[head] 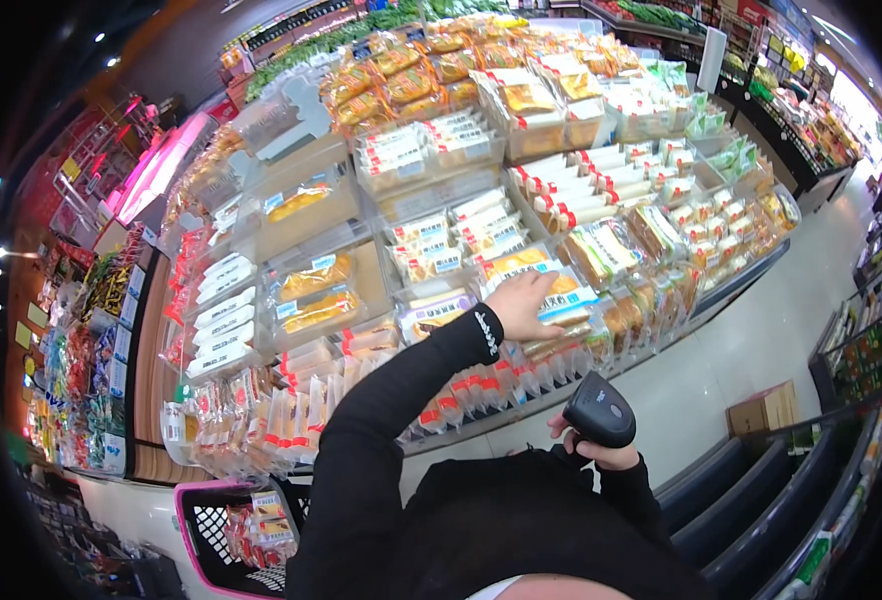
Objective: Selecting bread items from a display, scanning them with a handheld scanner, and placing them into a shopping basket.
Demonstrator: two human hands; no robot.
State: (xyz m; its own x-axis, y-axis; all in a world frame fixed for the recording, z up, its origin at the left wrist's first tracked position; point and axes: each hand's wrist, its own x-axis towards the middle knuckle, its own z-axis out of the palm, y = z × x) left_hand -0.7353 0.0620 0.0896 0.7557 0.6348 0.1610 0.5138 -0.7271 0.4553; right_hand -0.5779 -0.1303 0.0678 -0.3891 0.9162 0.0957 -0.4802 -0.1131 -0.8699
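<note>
My left hand (527, 306) reaches over the bread display, its fingers spread over the left edge of a clear packet of bread with a blue and white label (570, 298). Whether the fingers grip that packet cannot be told. Another bread packet (516, 261) lies just behind the hand. My right hand (607, 454) is closed around the handle of a black handheld barcode scanner (600, 411), held in front of my body by the display's front edge. Sliced sandwich bread packs (604, 251) lie to the right of my left hand.
Clear plastic bins (429, 180) of wrapped pastries cover the sloped display. A pink-rimmed black basket (185, 525) with packets stands at lower left. A cardboard box (762, 409) and dark shelving (741, 495) are at right, across the aisle floor (700, 375).
</note>
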